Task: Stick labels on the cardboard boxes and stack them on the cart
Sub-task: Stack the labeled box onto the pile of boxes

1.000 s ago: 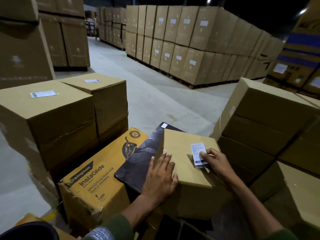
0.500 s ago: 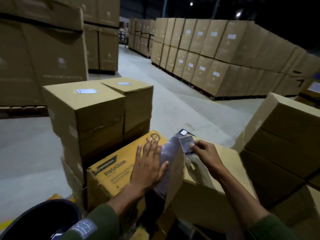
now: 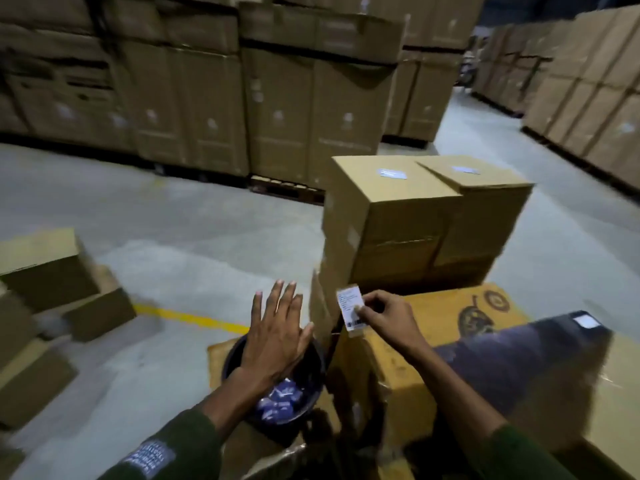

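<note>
The right hand point(image 3: 384, 315) pinched a small white label point(image 3: 350, 308) by its edge and held it up in the air, just in front of the tall stack of brown boxes point(image 3: 412, 220) and above a yellow box point(image 3: 426, 327) with a picture on it. The left hand point(image 3: 275, 336) was flat with its fingers spread out, holding nothing, over a dark round bin point(image 3: 277, 393) with little blue and white scraps inside. The two top boxes of the stack each had a white sticker point(image 3: 392, 173) on top.
</note>
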Action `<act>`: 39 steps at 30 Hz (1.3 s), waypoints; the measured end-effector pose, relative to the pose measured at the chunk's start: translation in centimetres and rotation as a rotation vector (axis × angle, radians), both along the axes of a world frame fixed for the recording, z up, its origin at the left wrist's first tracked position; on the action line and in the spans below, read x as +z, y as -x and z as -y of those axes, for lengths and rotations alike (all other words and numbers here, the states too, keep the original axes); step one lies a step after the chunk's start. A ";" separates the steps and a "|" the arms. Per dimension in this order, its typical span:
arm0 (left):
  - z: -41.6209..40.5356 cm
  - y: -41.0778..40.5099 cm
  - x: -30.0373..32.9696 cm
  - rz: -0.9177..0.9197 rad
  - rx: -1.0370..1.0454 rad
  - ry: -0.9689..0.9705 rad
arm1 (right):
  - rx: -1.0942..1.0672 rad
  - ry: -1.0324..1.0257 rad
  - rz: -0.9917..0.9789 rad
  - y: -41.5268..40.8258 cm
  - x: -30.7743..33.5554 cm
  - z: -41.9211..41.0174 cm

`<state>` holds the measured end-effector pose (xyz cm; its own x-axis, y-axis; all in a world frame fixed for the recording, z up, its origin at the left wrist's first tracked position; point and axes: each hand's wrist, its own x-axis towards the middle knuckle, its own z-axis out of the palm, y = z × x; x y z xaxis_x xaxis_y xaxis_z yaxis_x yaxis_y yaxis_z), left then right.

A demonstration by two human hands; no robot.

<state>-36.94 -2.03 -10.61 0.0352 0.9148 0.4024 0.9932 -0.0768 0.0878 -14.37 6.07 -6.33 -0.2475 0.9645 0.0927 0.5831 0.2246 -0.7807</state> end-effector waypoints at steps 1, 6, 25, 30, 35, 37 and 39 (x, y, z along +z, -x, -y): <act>0.7 1.2 -0.1 -0.007 0.037 0.002 | 0.038 0.003 0.021 1.6 -0.7 -0.1; 3.7 5.7 -1.0 -0.060 0.180 0.033 | 0.146 -0.020 0.161 7.5 -3.4 -0.4; -2.6 -8.0 1.4 -0.055 -0.217 0.023 | -0.054 -0.172 0.222 -6.5 2.1 2.5; -5.0 -16.7 6.1 -0.038 -0.459 -0.076 | -0.301 -0.341 0.209 -13.5 8.3 4.0; -5.2 -24.0 9.6 -0.068 -0.650 -0.142 | -0.522 -0.379 0.264 -21.0 11.8 8.6; -4.5 -26.9 9.9 -0.084 -0.736 -0.142 | -0.612 -0.369 0.251 -23.7 12.1 11.5; -3.4 -29.6 9.6 -0.104 -0.821 -0.112 | -0.671 -0.331 0.271 -26.0 11.7 14.4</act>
<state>-7.37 1.41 -0.97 0.7151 0.5373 0.4471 0.6205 -0.7825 -0.0522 11.60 -8.28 5.37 0.3220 0.8484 0.4203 0.8362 -0.0467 -0.5464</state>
